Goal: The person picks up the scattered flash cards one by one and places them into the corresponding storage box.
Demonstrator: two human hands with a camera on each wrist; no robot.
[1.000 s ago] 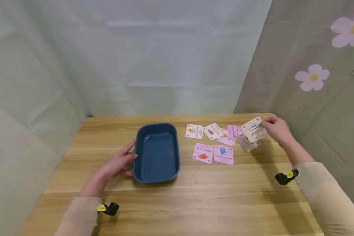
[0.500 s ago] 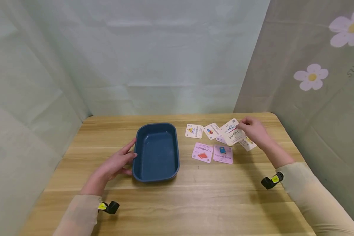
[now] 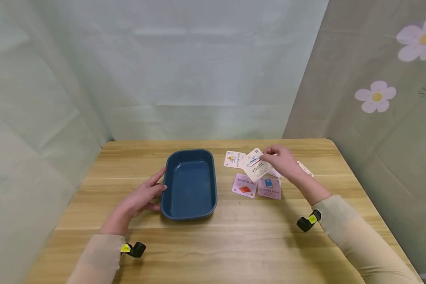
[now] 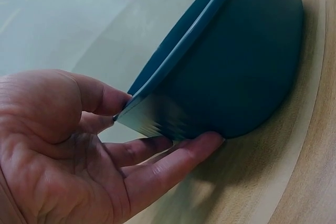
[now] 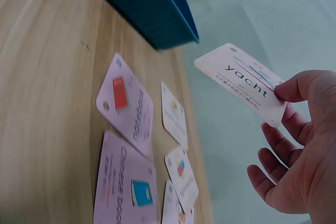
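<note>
In the head view a dark blue rectangular tray (image 3: 189,189) stands left of centre. My left hand (image 3: 143,197) lies against its outer left side, with fingertips on wall and rim, as the left wrist view shows. My right hand (image 3: 282,161) pinches a cream "yacht" word card (image 3: 257,167) by its edge between thumb and finger, held above other cards. In the right wrist view the spaceship card (image 5: 182,178) lies below it, near the pink notebook card (image 5: 126,103) and the Chinese book card (image 5: 126,184). The sailing boat card (image 3: 233,159) lies at the left end.
Another cream card (image 3: 305,169) lies right of my right wrist, mostly hidden behind the arm. A pink card peeks out beneath the yacht card. All lie on a wooden table (image 3: 227,244). Pale fabric (image 3: 206,71) hangs behind it, and a flowered cloth (image 3: 372,134) on the right.
My right hand has carried the yacht card leftward over the other cards, from the right end to above the spaceship card. The left hand and the tray have stayed put.
</note>
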